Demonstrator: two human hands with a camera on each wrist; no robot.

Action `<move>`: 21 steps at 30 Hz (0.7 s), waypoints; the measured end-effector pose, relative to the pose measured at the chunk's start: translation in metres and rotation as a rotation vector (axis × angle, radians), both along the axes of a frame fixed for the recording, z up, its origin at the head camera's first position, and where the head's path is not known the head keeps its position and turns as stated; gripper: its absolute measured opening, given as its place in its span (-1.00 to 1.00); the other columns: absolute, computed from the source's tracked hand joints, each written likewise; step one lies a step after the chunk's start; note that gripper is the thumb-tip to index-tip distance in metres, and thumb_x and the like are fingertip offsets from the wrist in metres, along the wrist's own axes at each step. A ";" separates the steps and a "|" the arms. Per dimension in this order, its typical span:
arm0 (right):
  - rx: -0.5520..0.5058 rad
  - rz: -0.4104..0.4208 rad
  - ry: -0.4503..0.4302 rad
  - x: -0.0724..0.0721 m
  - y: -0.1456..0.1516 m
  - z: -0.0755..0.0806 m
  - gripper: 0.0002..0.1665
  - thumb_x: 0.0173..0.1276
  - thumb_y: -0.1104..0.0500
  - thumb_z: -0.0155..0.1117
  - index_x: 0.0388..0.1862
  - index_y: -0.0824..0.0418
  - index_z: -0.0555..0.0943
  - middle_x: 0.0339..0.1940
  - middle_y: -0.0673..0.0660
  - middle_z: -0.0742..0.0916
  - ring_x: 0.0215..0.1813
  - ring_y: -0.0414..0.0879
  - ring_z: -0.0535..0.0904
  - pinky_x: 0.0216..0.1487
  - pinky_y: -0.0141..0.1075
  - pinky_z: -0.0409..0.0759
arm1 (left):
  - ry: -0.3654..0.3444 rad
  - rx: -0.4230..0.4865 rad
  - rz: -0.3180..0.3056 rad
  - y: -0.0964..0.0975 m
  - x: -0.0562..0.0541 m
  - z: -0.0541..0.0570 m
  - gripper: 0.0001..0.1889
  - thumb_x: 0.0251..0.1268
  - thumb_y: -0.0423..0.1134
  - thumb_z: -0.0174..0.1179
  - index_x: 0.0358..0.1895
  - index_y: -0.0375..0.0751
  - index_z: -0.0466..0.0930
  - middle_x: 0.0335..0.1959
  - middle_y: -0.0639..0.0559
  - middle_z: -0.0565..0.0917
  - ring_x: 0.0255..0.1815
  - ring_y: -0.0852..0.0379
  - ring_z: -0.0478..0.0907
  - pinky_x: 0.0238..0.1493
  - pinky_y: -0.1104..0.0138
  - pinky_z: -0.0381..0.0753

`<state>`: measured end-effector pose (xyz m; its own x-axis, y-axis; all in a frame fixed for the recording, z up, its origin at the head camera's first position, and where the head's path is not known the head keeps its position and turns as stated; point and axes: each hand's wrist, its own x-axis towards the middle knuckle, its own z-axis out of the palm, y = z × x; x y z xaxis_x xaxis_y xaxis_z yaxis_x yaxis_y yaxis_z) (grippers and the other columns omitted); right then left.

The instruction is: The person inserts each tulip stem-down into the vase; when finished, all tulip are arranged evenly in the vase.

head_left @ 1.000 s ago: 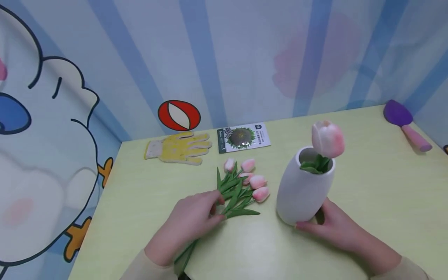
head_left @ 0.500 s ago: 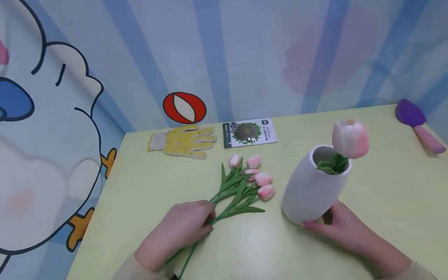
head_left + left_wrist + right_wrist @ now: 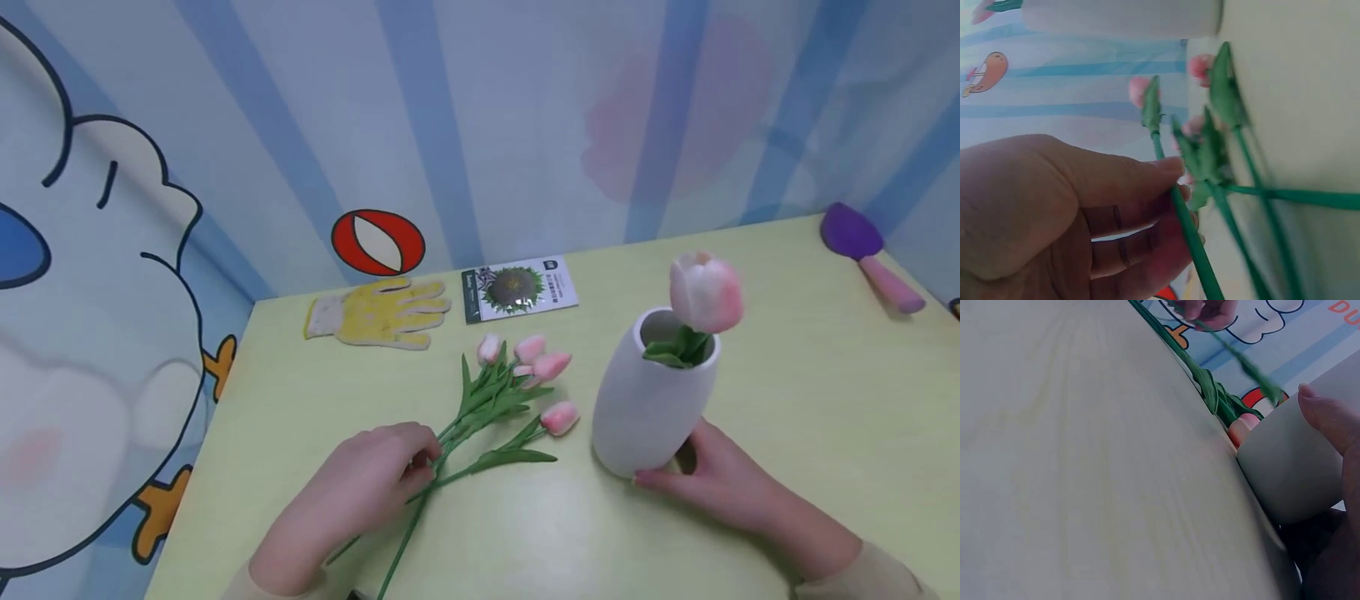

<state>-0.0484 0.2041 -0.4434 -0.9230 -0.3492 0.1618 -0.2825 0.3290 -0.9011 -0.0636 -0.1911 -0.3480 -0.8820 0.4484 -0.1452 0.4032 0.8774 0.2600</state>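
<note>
My left hand (image 3: 382, 471) pinches the stem of one artificial tulip (image 3: 1141, 92) between thumb and fingers. In the left wrist view that stem is raised off the table, while other pink tulips (image 3: 489, 348) lie with their stems crossing below it. My right hand (image 3: 727, 482) holds the lower right side of a white vase (image 3: 651, 408), with the thumb near its base. A single pink tulip (image 3: 705, 292) stands in the vase, its leaves at the mouth; its lower stem is hidden inside. My right thumb (image 3: 1322, 415) shows against the vase wall in the right wrist view.
A yellow glove (image 3: 386, 315) and a seed packet (image 3: 519, 289) lie along the back edge of the pale table (image 3: 570, 533). A purple scoop with a pink handle (image 3: 855, 233) lies at the far right. A printed cloth (image 3: 525, 125) rises behind the table.
My left hand has drawn back down the stems toward the lower left, and one tulip has come up and apart from the bunch. My right hand keeps its hold on the vase.
</note>
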 end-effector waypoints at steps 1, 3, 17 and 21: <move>-0.004 0.002 0.002 0.000 0.000 0.000 -0.17 0.23 0.23 0.59 0.42 -0.01 0.41 0.24 -0.01 0.65 0.26 -0.30 0.54 0.27 -0.57 0.45 | -0.001 0.020 0.010 0.000 0.000 0.007 -0.89 0.33 -0.25 0.40 -0.16 0.05 0.70 -0.34 0.35 0.61 -0.36 0.35 0.51 -0.27 0.35 0.59; -0.003 0.002 0.005 -0.001 0.000 0.000 -0.16 0.23 0.22 0.59 0.43 -0.04 0.41 0.25 -0.02 0.65 0.27 -0.30 0.53 0.28 -0.58 0.44 | 0.013 0.071 0.030 0.000 0.000 0.020 -0.87 0.34 -0.26 0.41 -0.14 0.05 0.70 -0.33 0.34 0.62 -0.35 0.35 0.51 -0.26 0.36 0.60; 0.011 -0.008 -0.025 0.003 0.002 -0.002 -0.16 0.24 0.16 0.59 0.44 0.00 0.38 0.28 0.00 0.63 0.28 -0.30 0.52 0.28 -0.56 0.45 | 0.280 0.673 -0.102 0.037 -0.004 0.081 -0.81 0.37 -0.42 0.34 -0.03 -0.13 0.66 -0.25 0.13 0.70 -0.27 0.27 0.63 -0.36 0.38 0.73; 0.037 -0.021 -0.023 0.002 0.001 -0.001 -0.13 0.23 0.10 0.61 0.45 -0.01 0.37 0.29 -0.01 0.62 0.30 -0.31 0.51 0.30 -0.56 0.42 | 0.337 0.909 -0.117 0.052 -0.004 0.095 -0.82 0.31 -0.53 0.33 -0.07 -0.29 0.67 -0.26 -0.04 0.74 -0.32 0.20 0.67 -0.37 0.33 0.77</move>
